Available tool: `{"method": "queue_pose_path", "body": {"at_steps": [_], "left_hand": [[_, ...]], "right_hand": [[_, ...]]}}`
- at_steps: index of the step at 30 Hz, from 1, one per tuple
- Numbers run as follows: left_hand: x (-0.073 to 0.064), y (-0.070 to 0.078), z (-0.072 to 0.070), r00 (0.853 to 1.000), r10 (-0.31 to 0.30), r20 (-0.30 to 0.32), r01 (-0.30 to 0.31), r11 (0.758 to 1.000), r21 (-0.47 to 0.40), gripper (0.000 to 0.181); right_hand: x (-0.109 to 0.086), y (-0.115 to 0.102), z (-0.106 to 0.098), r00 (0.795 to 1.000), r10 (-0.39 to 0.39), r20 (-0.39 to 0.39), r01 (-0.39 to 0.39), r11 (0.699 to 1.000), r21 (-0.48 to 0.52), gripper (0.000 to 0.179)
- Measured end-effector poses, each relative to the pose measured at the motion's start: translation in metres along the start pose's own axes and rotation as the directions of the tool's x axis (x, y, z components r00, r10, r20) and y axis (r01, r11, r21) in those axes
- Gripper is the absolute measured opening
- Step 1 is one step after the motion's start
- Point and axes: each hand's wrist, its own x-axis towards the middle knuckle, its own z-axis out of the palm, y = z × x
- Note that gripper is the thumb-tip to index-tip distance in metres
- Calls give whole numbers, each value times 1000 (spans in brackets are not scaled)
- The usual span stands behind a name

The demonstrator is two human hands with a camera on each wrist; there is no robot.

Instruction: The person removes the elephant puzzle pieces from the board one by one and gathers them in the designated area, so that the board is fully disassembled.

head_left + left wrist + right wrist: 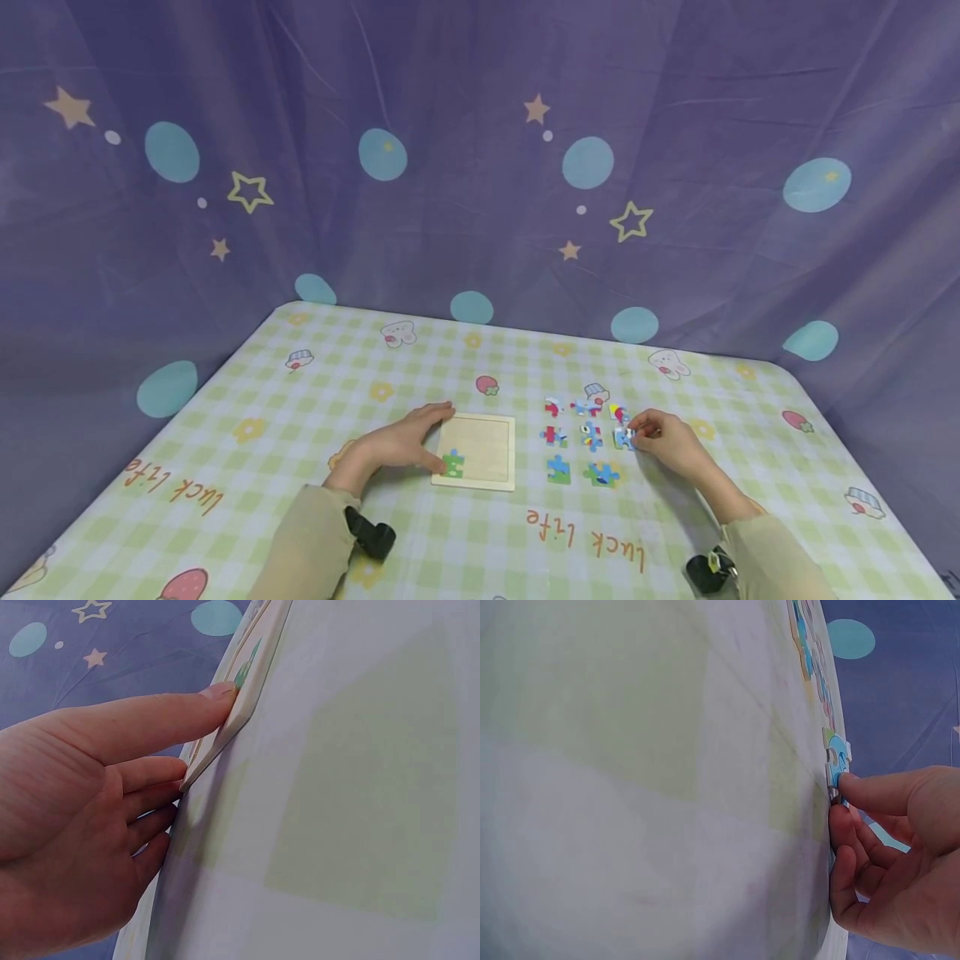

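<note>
A square wooden puzzle tray [513,454] lies on the table, with a green puzzle piece [453,463] in its near left corner. My left hand [401,440] rests along the tray's left side. In the left wrist view its straight thumb [172,724] presses on the tray's rim [259,690], and the other fingers are by its edge. Right of the tray, my right hand [667,442] pinches a blue and white puzzle piece [622,438] by its right edge. The right wrist view shows this piece [836,757] between thumb and index finger, slightly tilted up.
Several loose puzzle pieces lie in rows between the tray and my right hand, among them a blue and green piece [558,469] and a red one [555,436]. A checked tablecloth [337,358] covers the table. A purple curtain [480,225] hangs behind it.
</note>
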Motion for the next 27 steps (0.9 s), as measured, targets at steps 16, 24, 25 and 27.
{"method": "queue_pose_path", "body": {"at_steps": [16,24,25,27], "left_hand": [[-1,0,0,1000,-2,0,2,1000,-5,88],[-1,0,0,1000,4,-2,-4,1000,11,88],[-1,0,0,1000,4,-2,-4,1000,10,88],[0,-1,0,1000,1,-1,-1,1000,6,88]], "right_hand": [[-1,1,2,1000,-6,-19,6,1000,-15,14],[0,2,2,1000,-7,-20,7,1000,-15,14],[0,2,3,1000,-4,-20,3,1000,-14,14],[0,2,3,1000,2,-20,-2,1000,-12,14]]}}
